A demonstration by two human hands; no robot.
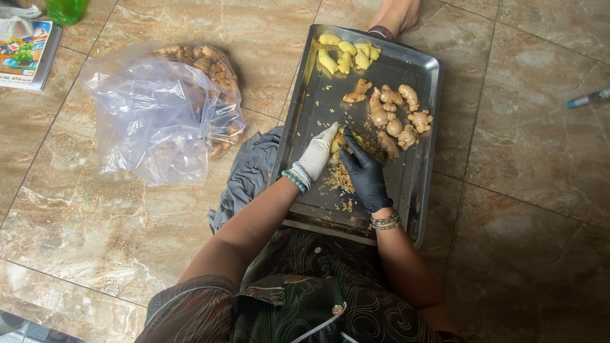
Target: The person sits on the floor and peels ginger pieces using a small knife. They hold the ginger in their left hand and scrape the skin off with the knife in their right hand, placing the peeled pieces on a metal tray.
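My left hand [316, 157], in a white glove, grips a partly peeled piece of ginger [337, 143] over a metal tray [406, 184]. My right hand [364, 170], in a black glove, presses against the same piece; whether it holds a tool is hidden. Below the hands lies a heap of ginger peelings [338, 181]. Unpeeled ginger roots [397, 114] lie in the tray's middle right. Yellow peeled ginger pieces [346, 54] sit in the tray's far left corner.
A clear plastic bag [159, 114] with more ginger lies on the tiled floor at the left. A grey cloth [248, 174] lies beside the tray. A booklet [27, 54] is at far left, a pen [588, 98] at right, a foot [394, 16] beyond the tray.
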